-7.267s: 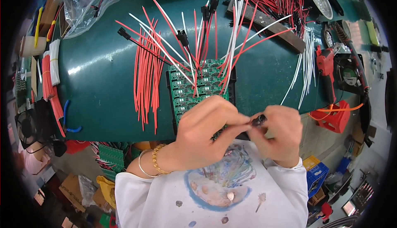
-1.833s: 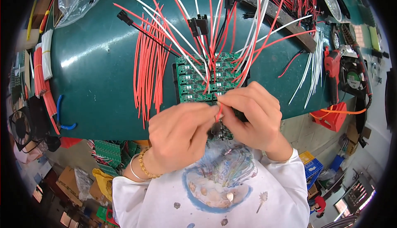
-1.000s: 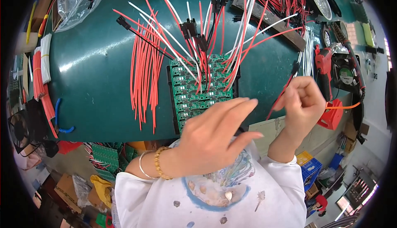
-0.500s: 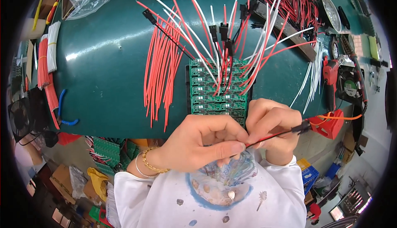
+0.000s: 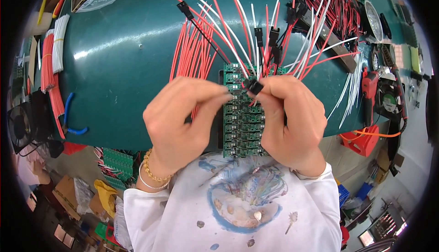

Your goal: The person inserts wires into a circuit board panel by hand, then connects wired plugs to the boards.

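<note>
A green circuit board panel (image 5: 243, 135) lies in front of me, with red and white wires (image 5: 228, 28) standing up from its far part. Over the panel, my right hand (image 5: 295, 121) pinches a small black plug connector (image 5: 253, 86) between thumb and fingertips. My left hand (image 5: 180, 115) is closed in a pinch just left of the connector, above the panel's left edge. Whatever its fingertips hold, possibly a thin wire end, is too small to make out. Other black connectors (image 5: 273, 37) hang on leads among the upright wires.
Loose red wires (image 5: 192, 50) lie left of the panel, partly behind my left hand. Red and white wire bundles (image 5: 58, 46) sit at the far left. A red-handled tool (image 5: 369, 87) and a fan (image 5: 388, 97) stand at right. A wooden bar (image 5: 336, 50) lies beyond the panel.
Both hands have moved up and away from my body, over the panel, and apart. The connector has come from the right to between them. My view has shifted slightly.
</note>
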### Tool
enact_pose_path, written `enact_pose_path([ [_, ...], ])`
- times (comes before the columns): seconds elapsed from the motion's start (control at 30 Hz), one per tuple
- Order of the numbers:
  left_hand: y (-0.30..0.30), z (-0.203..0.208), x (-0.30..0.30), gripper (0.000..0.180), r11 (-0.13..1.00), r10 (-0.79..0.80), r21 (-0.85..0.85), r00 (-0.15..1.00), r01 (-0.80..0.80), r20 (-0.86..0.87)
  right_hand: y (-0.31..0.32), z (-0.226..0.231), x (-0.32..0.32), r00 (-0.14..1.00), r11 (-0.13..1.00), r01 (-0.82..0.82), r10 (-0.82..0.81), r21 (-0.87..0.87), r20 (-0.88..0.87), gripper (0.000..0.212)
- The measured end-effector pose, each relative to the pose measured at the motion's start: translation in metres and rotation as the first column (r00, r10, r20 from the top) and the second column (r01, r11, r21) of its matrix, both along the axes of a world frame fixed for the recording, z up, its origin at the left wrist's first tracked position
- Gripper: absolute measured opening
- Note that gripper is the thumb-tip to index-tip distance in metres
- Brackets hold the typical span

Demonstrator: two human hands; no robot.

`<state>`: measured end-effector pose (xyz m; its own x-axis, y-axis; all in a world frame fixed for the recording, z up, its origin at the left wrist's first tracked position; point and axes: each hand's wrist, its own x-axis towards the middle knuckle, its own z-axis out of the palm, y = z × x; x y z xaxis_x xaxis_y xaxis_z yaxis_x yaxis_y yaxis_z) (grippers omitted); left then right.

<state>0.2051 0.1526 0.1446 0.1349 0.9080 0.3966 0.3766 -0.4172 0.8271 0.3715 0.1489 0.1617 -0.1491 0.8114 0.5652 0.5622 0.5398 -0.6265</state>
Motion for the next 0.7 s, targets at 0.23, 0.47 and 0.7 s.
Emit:
enact_pose_path([
  [0.23, 0.0028, -0.0044, -0.0002, 0.009, 0.986, 0.076, -0.155, 0.995, -0.064, 0.071, 0.0009, -0.0094, -0.0032, 0.995, 0.998, 0.033, -0.029, -0.046, 0.091, 0.023],
  [0.47, 0.0064, -0.0057, 0.0019, 0.008, 0.968, 0.055, -0.25, 0.994, -0.028, 0.099, 0.0027, -0.0062, -0.0058, 0.994, 0.99, 0.033, -0.019, -0.134, 0.105, 0.022],
  [0.7, 0.0068, -0.008, 0.0038, 0.008, 0.971, 0.065, -0.236, 0.994, -0.044, 0.083, 0.0042, -0.0074, -0.0072, 0.991, 0.987, 0.052, -0.032, -0.151, 0.129, 0.018],
])
